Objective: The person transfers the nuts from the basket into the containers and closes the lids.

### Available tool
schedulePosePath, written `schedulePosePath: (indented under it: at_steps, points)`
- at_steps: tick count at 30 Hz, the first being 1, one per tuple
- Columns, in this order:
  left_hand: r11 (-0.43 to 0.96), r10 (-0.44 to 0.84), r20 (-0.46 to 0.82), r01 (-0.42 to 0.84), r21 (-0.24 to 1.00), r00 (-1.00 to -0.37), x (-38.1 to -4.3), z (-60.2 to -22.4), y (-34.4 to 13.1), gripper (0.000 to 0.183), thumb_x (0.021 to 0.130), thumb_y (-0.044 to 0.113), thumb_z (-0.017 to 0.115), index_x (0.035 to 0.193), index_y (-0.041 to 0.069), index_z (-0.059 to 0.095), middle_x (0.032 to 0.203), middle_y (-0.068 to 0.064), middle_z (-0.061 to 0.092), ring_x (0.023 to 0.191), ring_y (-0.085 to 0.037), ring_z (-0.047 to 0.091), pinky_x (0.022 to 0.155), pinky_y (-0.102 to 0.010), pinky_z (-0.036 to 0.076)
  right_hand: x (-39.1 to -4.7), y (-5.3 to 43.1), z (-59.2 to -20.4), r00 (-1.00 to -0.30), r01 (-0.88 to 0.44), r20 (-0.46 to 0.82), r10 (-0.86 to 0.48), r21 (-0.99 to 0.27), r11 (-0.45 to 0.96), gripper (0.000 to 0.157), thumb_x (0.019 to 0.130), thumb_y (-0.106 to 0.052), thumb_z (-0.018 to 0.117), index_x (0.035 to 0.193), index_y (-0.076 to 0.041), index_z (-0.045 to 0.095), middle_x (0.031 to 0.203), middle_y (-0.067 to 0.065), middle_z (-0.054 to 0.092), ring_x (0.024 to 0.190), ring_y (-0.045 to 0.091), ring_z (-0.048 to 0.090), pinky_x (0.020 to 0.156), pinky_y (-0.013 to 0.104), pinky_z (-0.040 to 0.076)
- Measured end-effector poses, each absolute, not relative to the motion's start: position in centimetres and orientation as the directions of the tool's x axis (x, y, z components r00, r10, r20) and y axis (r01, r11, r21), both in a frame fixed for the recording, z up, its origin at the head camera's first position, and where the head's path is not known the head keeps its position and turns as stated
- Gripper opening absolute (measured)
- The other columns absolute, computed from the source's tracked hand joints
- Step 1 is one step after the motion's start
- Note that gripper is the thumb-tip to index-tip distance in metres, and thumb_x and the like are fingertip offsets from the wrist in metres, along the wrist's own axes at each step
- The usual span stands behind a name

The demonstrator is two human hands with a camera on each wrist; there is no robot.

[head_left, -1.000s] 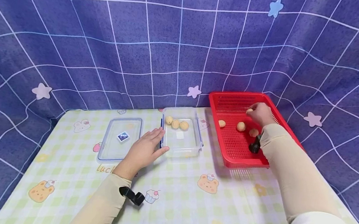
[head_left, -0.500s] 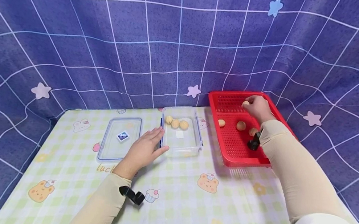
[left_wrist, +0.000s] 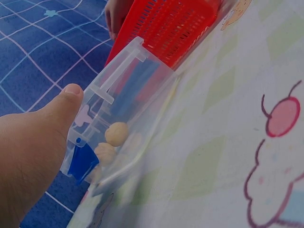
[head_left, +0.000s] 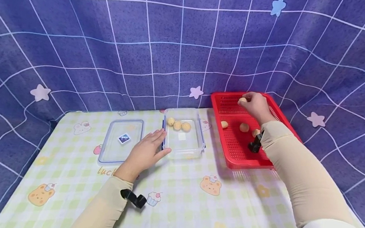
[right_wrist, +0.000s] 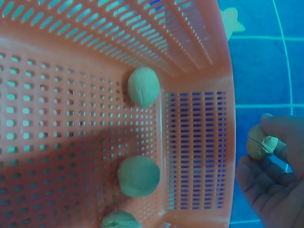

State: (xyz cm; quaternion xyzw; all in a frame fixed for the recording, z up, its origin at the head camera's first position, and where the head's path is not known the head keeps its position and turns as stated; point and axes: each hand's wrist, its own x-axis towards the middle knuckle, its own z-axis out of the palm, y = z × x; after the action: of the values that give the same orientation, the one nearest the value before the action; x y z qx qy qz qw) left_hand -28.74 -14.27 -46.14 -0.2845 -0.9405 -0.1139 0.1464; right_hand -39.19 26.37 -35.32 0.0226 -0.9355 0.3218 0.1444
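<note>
My right hand pinches a walnut between thumb and fingertips, raised over the far part of the red basket. Below it in the basket lie more walnuts, one near the middle, one by the left wall, and one partly hidden by the wrist. With fingers extended, my left hand rests against the left side of the clear plastic box. Three walnuts sit in a row at the back of that box.
Left of the box, the clear lid with a blue rim lies flat on the checked tablecloth. A blue grid-patterned curtain hangs right behind the table. The basket stands to the right of the box.
My right hand has lifted the walnut from the basket's far right and carried it up and to the left. The left hand stays at the box.
</note>
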Motion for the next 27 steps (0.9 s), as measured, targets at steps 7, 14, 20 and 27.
schedulePosePath:
  at_steps: [7,14,20,27]
  points:
    - [0.814,0.499,0.335,0.565,0.136,-0.799,-28.8,-46.1,-14.3,0.078,0.090,0.063,0.034,0.140,0.003,0.036,0.146,-0.009,0.032,0.134,-0.025,0.027,0.110,-0.039,0.021,-38.6,24.5,-34.6,-0.950,-0.171,0.310,0.030,-0.599,0.782,0.036,0.081,-0.023,0.068,0.108,0.000,0.063,0.097,0.017,0.065,0.088,0.026,0.058,0.079,0.039,0.047]
    - [0.815,0.501,0.323,0.563,0.136,-0.803,-28.8,-45.9,-14.2,0.078,0.090,0.062,0.034,0.140,0.003,0.035,0.146,-0.010,0.031,0.134,-0.025,0.026,0.111,-0.038,0.018,-38.4,22.8,-34.1,-0.943,-0.209,0.334,0.005,-0.602,0.771,0.034,0.081,-0.024,0.069,0.107,-0.002,0.064,0.097,0.013,0.065,0.088,0.025,0.058,0.079,0.037,0.046]
    - [0.814,0.503,0.332,0.567,0.130,-0.798,-28.8,-45.9,-14.0,0.079,0.090,0.063,0.033,0.140,0.003,0.036,0.145,-0.010,0.033,0.134,-0.024,0.027,0.110,-0.039,0.020,-38.5,21.4,-33.8,-0.941,-0.226,0.338,-0.013,-0.600,0.767,0.034,0.080,-0.024,0.069,0.107,-0.004,0.064,0.098,0.011,0.065,0.088,0.023,0.057,0.079,0.037,0.046]
    - [0.828,0.498,0.310,0.550,0.110,-0.810,-28.9,-46.1,-14.1,0.080,0.089,0.065,0.030,0.142,0.004,0.033,0.146,-0.009,0.031,0.135,-0.022,0.023,0.112,-0.036,0.015,-38.6,19.3,-33.3,-0.944,-0.233,0.330,-0.027,-0.604,0.762,0.035,0.080,-0.025,0.069,0.108,-0.005,0.064,0.097,0.009,0.065,0.086,0.021,0.056,0.078,0.035,0.046]
